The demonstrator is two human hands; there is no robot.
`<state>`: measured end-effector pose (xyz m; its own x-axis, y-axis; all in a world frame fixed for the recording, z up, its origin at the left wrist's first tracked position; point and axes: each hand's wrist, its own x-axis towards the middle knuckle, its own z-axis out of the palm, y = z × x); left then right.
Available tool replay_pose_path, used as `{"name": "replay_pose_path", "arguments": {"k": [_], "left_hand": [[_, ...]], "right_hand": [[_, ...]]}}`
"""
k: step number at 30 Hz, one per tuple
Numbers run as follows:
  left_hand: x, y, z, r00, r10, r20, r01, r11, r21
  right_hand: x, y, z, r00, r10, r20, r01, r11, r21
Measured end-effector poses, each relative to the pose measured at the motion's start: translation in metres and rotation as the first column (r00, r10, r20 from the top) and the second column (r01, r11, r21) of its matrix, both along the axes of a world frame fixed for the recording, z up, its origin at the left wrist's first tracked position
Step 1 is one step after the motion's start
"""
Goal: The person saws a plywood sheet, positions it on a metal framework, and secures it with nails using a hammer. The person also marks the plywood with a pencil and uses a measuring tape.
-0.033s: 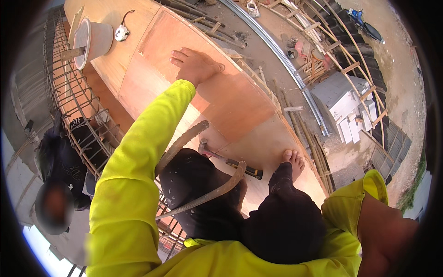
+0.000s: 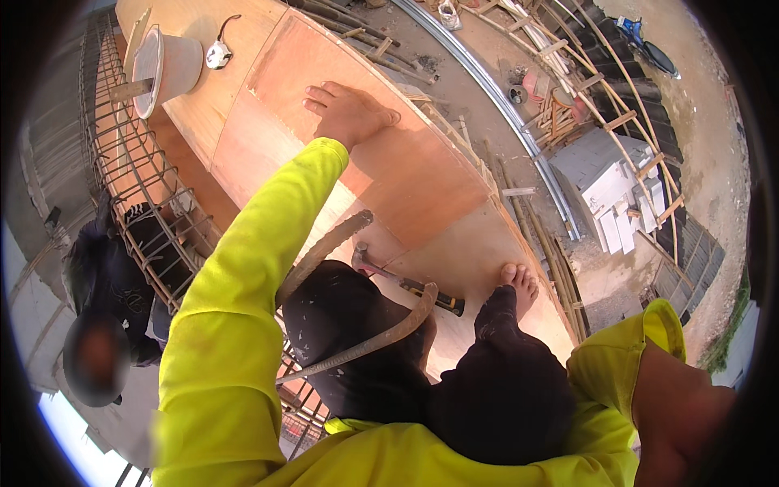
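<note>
My left hand [image 2: 353, 116] lies on a plywood sheet [image 2: 284, 61], its fingers stretched out and nothing visible in them. Its yellow sleeve comes up from the lower left. Of my right arm, the bare forearm [image 2: 673, 394] shows at the lower right below a pushed-up yellow sleeve; the hand itself is out of view. A claw hammer [image 2: 442, 300] with a black and yellow grip rests on the plywood between my legs. Two thick bent steel bars [image 2: 329, 246] rise beside my knee, apart from my left hand.
A bucket [image 2: 182, 65] and a small white reel-shaped tool [image 2: 217, 55] with a strap sit at the far left. Along the left runs a rebar cage [image 2: 134, 174], with another person [image 2: 118, 268] beyond it. Past the plywood's right edge, poles, metal lengths [image 2: 511, 114] and pale blocks [image 2: 604, 195] lie lower down.
</note>
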<state>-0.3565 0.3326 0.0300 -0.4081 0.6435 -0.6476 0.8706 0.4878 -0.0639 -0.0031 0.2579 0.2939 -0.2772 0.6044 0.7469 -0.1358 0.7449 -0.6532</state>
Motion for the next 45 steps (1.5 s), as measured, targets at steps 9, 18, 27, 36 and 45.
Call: {"name": "replay_pose_path", "arguments": {"k": [9,18,27,36,45], "left_hand": [[0.002,0.01,-0.008,0.989,-0.109,-0.102,0.104,0.993,-0.058],[-0.003,0.002,-0.01,0.998,-0.045,-0.041,0.047,0.998,0.034],[-0.013,-0.001,-0.02,0.995,-0.095,-0.033,0.098,0.99,0.102],[-0.005,-0.001,-0.012,0.999,-0.051,0.01,0.05,0.992,0.113],[-0.002,0.002,-0.009,0.999,-0.026,0.028,0.024,0.996,0.08]], "right_hand": [[0.013,-0.009,-0.022,1.0,-0.001,0.009,0.002,0.997,-0.078],[-0.024,-0.074,-0.195,0.957,-0.223,0.188,0.148,-0.185,-0.972],[-0.027,-0.121,-0.246,0.88,-0.231,0.416,0.475,0.379,-0.794],[-0.068,-0.091,-0.269,0.911,-0.199,0.361,0.395,0.672,-0.627],[-0.061,-0.092,-0.276,0.896,-0.185,0.403,0.427,0.604,-0.673]]}}
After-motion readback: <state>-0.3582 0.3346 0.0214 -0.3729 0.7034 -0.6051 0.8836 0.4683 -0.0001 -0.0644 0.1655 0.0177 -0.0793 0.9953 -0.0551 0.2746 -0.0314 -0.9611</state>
